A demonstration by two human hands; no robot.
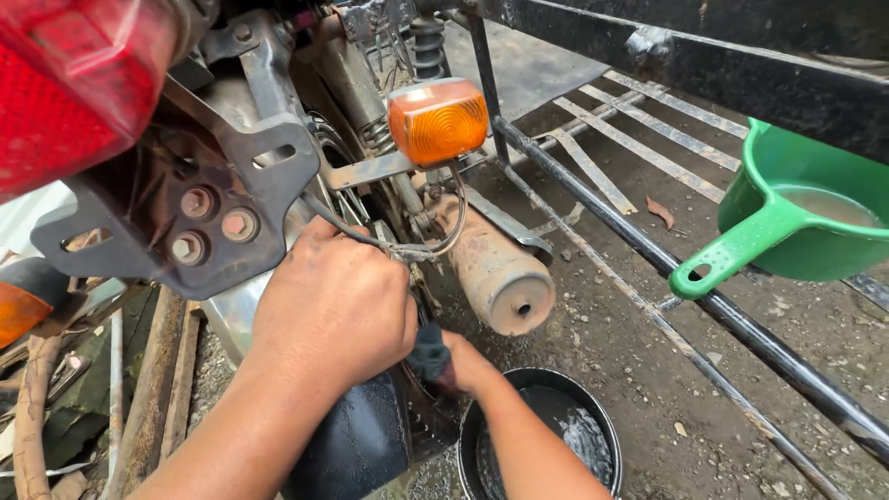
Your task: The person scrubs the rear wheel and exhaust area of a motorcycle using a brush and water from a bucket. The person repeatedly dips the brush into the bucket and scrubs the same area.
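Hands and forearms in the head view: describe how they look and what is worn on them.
Both are bare. The left hand and the right hand wear no gloves, and no rings, watch or bracelet show. Both forearms are uncovered as far as the bottom edge of the picture, with no sleeve cuff in sight. The right hand's fingers are mostly hidden, so anything worn there cannot be told.

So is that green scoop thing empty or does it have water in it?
Not empty. The green dipper sits upright on the black metal rail, with murky brownish water showing inside it.

orange indicator [437,120], red tail light [74,88], green dipper [796,222], black bucket [519,384]
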